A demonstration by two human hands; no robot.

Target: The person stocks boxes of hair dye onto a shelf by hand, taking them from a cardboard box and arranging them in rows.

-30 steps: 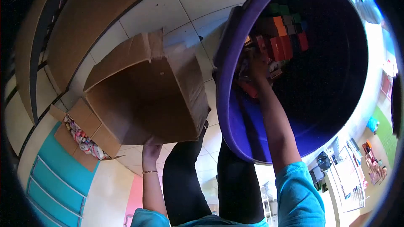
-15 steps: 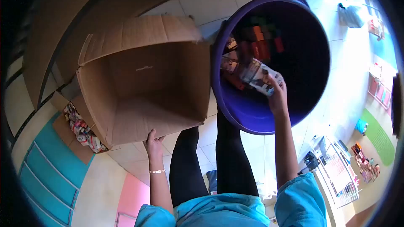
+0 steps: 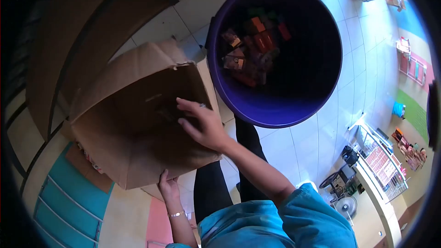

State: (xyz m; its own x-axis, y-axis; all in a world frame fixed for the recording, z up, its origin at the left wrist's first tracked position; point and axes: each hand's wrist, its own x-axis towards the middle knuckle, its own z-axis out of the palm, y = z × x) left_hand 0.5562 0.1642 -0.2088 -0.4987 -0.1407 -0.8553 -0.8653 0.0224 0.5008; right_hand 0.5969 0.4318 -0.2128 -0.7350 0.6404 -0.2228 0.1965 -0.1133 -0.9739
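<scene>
Left hand [image 3: 170, 189]: grasping lower edge of cardboard box [image 3: 124, 80], left of centre | right hand [image 3: 203, 126]: unclenched, at box's mouth | purple tub [image 3: 280, 110]: upper centre

Carton [image 3: 126, 76] is lying left of the tub [image 3: 275, 108], just beside it, mouth toward the wearer. Packages [image 3: 264, 41] are lying heaped in the tub's left part. Left hand [image 3: 170, 188] is holding the carton's near edge; right hand [image 3: 206, 129] is hovering at its mouth. Second carton [image 3: 87, 167] is sitting farther left, partly behind.
</scene>
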